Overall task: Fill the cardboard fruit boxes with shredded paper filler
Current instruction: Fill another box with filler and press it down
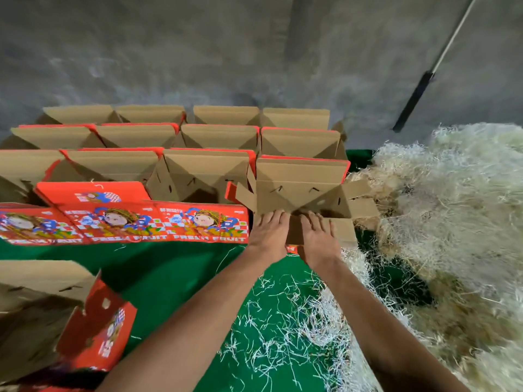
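At bench right edge in head view, left hand (pixel 268 230) and right hand (pixel 319 236) press flat, fingers (pixel 278 217) straight, on the near flap of a cardboard fruit box (pixel 301 190). Box: light, stiff brown board with red print; best held by rim. Shredded paper filler (pixel 452 207) heaped just right: pale, soft, light, likely sheds, so scoop by handfuls.

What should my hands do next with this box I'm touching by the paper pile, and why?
Probably reach the right hand over to the shredded paper pile and grab a handful. Both hands, the left hand too, rest flat on the near flap of the open fruit box, holding nothing, and little or no filler shows inside it.
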The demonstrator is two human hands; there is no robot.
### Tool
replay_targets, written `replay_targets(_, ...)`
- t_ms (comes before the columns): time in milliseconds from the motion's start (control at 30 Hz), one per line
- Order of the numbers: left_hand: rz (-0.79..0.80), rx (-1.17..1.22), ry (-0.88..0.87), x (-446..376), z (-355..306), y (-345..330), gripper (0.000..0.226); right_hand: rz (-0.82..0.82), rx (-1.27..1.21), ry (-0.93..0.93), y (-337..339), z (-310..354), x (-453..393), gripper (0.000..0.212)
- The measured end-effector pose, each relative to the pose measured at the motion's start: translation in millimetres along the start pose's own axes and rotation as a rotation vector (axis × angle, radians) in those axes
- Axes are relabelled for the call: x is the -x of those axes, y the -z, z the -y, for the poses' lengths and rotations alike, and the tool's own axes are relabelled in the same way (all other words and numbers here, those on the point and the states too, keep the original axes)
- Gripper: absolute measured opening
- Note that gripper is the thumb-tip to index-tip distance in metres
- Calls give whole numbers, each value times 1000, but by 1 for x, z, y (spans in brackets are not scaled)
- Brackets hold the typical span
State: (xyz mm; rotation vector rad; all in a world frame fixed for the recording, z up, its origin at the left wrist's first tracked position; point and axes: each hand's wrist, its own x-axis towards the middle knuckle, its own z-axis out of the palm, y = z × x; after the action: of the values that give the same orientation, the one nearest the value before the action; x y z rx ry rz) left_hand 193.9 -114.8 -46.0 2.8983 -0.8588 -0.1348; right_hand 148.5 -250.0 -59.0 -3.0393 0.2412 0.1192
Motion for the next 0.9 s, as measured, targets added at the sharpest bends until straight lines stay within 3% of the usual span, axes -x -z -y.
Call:
replay_targets(167,80,-74,-23,-30,11,-16,93,82,75,32,-13,-24,-28,90)
replay_targets(300,59,-34,-62,-37,14,-17,80,-34,78,68,-15,-30,-28,80)
replay_targets(400,131,5,-88,-28,13,-10,69,-74,113,109,-6,-28,-20,67)
replay_targets(700,168,86,-188,54,-4,12,61,-43,207,148,23,-10,64,48)
replay_targets(900,183,116,-224,130,-4,17,65,-26,198,192,32,23,136,48)
